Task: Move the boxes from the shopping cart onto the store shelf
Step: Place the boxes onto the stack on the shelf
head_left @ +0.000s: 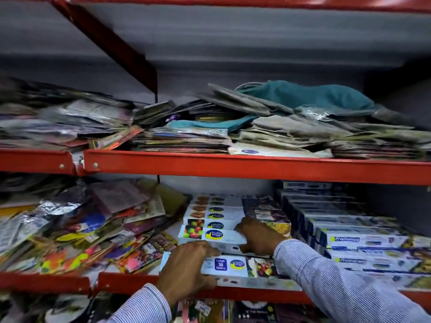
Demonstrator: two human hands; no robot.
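Long white boxes printed with fruit pictures and a blue-and-yellow logo lie stacked on the lower red shelf (233, 293). My left hand (186, 269) grips the left end of the front box (235, 266), marked "30 Meters". My right hand (258, 236) rests with fingers curled over the right part of the box behind it (210, 234), which sits on a stepped row of like boxes (214, 213). Both arms wear striped blue-white sleeves. The shopping cart is out of view.
A dense block of blue-white boxes (349, 238) fills the shelf to the right. Loose colourful packets (77, 231) are heaped to the left. The upper shelf (233, 165) carries stacked packets and folded grey and teal cloths (303, 99). More goods sit below.
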